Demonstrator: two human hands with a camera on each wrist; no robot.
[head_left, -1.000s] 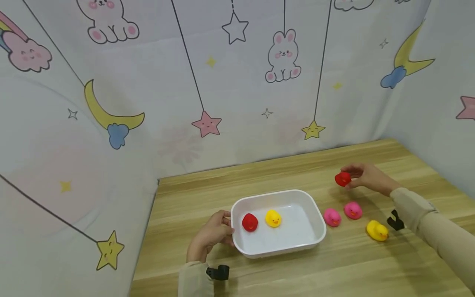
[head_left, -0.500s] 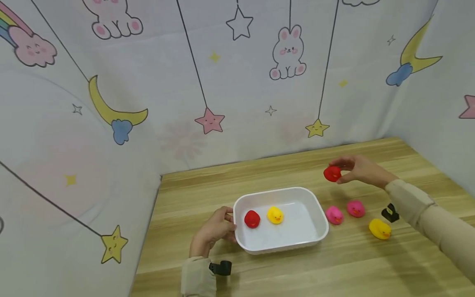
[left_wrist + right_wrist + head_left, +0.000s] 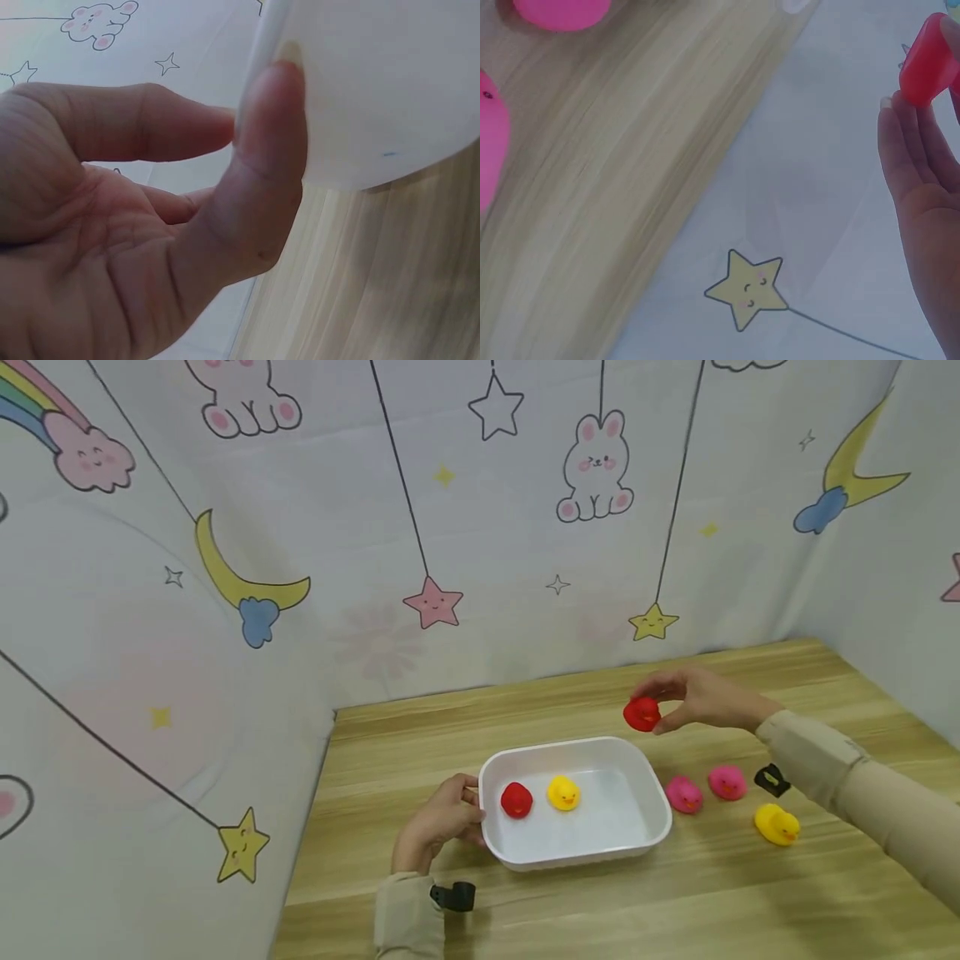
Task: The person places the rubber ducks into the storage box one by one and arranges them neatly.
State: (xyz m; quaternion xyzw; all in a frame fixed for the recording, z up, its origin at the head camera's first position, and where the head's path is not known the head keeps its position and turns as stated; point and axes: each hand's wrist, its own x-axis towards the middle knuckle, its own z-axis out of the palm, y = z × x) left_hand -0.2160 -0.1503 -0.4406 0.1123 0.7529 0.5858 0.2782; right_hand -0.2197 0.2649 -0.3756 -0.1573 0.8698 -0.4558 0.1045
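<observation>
Right hand (image 3: 701,696) pinches red duck (image 3: 641,715) above worktop (image 3: 405,735), toward its far edge; probably light, squeezy, so grip body sides gently; left hand (image 3: 446,815) pinches white tray's (image 3: 611,820) left wall.

The table (image 3: 405,735) has a light wood-look top, with pale and darker brown streaks running mostly from nine to three o'clock. Seen from the head, with the tray as the clock's centre, its far corners sit between nine and ten o'clock and at about two. The white tray (image 3: 611,818), a rounded rectangle, stands on it open side up. At three o'clock, just beside the tray's wall, sits a pink duck (image 3: 684,795); whether they touch is unclear. A second pink duck (image 3: 727,783) sits near the first, between its two and three o'clock. From that one, a yellow duck (image 3: 776,824) sits at four o'clock, apart, its orange bill also toward four.
</observation>
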